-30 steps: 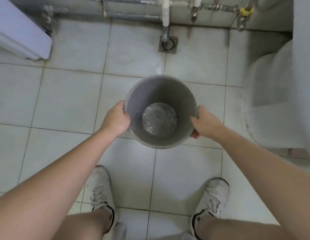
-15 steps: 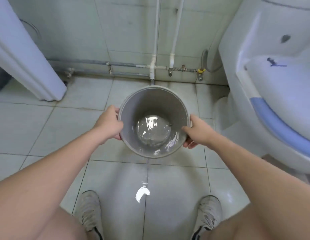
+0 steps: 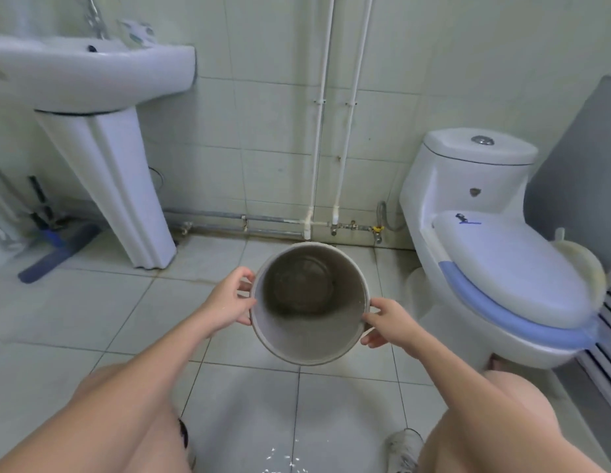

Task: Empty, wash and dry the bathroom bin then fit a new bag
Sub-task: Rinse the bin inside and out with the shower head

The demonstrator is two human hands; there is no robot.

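Left hand (image 3: 229, 297) clamped on left rim of bin (image 3: 309, 339), thumb at rim, fingers curled outside wall. Right hand (image 3: 386, 322) clamped on opposite rim, lower and nearer body. Bin held between hands, clear of floor (image 3: 102, 315), mouth tipped toward camera, long axis slanting down and away. Both hands equally near. Inside probably drained; blur hides detail. Toilet (image 3: 502, 268) lies right of right hand, next pour or shake judged forward.
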